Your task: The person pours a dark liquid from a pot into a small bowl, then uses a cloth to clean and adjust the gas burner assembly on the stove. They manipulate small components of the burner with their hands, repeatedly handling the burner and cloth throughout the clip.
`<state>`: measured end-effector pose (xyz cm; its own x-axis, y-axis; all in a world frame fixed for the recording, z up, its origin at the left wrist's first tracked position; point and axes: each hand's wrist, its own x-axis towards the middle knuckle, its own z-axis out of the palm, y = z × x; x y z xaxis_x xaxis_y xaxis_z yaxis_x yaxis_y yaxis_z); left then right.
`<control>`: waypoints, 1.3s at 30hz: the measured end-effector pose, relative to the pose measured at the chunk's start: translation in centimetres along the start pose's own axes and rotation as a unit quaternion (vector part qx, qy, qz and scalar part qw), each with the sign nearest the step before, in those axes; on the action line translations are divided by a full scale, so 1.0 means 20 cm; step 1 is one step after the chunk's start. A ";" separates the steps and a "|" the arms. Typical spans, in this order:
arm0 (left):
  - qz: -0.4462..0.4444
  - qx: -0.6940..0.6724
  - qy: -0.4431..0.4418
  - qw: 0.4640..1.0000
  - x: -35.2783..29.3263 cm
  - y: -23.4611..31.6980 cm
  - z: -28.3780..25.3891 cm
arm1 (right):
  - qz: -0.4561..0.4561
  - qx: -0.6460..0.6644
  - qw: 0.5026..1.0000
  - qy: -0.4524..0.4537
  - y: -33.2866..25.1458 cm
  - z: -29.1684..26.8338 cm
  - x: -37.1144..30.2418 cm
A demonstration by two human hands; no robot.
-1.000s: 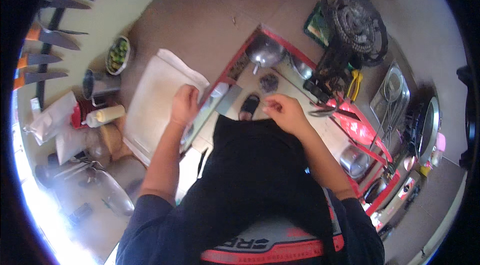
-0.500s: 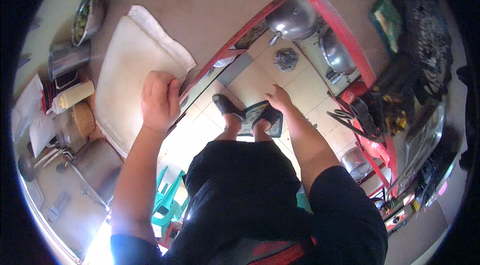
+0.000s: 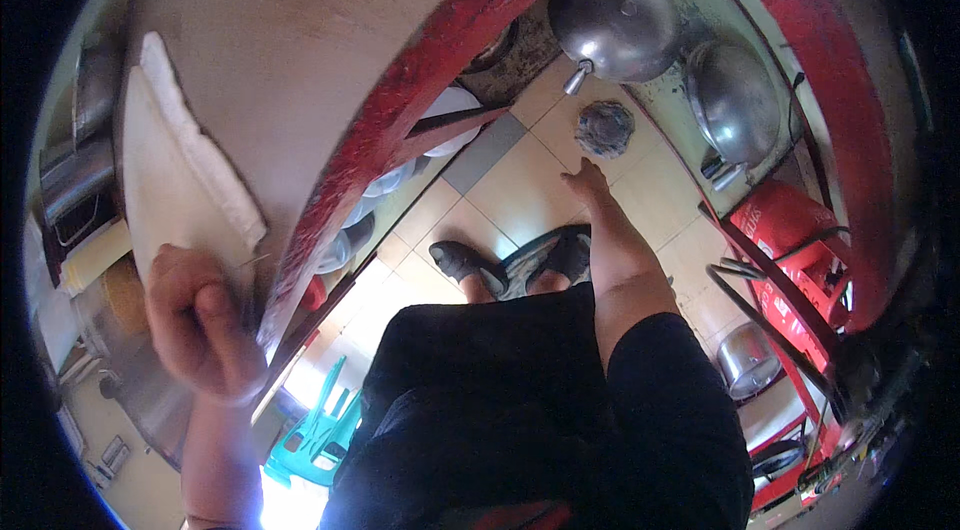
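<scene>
My left hand (image 3: 205, 325) is closed, its fingers curled over the near end of a pale board (image 3: 150, 170). Whatever it may hold is hidden. Along the board's right side lies a rolled-up white cloth (image 3: 205, 155). My right hand (image 3: 588, 180) hangs low over the tiled floor (image 3: 515, 180), thumb and fingers apart, holding nothing that I can see. Just beyond it in the view is a round, grey, rough-surfaced thing (image 3: 604, 129); they do not seem to touch.
Red-edged counters (image 3: 400, 80) run along both sides. Metal woks (image 3: 612, 20) with handles stand low at the far right. A red gas cylinder (image 3: 785, 230), a metal pot (image 3: 748, 360) and a green plastic chair (image 3: 318, 435) stand lower down. A yellowish bottle (image 3: 95, 260) is at left.
My view has shifted toward the floor and the right. The left hand has drawn back to the board's near end. My right hand has come closer to the round grey thing.
</scene>
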<state>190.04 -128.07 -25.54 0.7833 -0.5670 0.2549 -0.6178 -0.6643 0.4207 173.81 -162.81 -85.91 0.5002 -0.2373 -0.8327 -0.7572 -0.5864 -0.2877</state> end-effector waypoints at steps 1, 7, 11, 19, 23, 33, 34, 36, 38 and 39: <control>-0.005 0.010 0.004 1.000 -0.01 0.00 0.00 | 0.018 -0.017 1.000 -0.010 0.01 0.01 0.07; -0.043 0.113 0.072 0.990 -0.08 0.01 0.01 | 0.071 -0.115 0.991 -0.005 0.12 0.07 0.37; -0.067 0.142 0.073 0.985 -0.08 0.04 0.02 | 0.090 -0.132 0.984 -0.078 0.19 0.09 0.54; -0.060 0.058 0.023 0.996 -0.02 0.07 0.00 | -0.012 -0.105 0.994 -0.032 0.31 0.52 0.86; 0.004 0.028 0.015 1.000 0.03 0.02 -0.02 | -0.144 0.061 0.988 0.017 0.15 0.54 0.41; -0.078 0.005 0.025 0.997 0.07 0.12 -0.09 | -0.397 0.330 0.855 -0.045 -0.69 -0.58 -1.88; -0.081 0.008 0.028 0.996 0.07 0.13 -0.09 | -0.422 0.344 0.837 -0.045 -0.76 -0.74 -2.06; -0.099 0.016 0.026 0.995 0.07 0.13 -0.09 | -0.461 0.319 0.827 -0.042 -0.89 -1.04 -2.35; -0.108 0.017 0.023 0.994 0.06 0.13 -0.08 | -0.505 0.301 0.807 -0.046 -1.02 -1.28 -2.57; -0.123 0.022 0.015 0.992 0.05 0.13 -0.07 | -0.540 0.296 0.787 -0.034 -1.09 -1.39 -2.65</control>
<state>189.37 -129.69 -22.92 0.9124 -0.3698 0.1753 -0.4087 -0.8018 0.4359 175.46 -158.85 -22.31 0.9783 0.2050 0.0308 0.0207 0.0508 -0.9985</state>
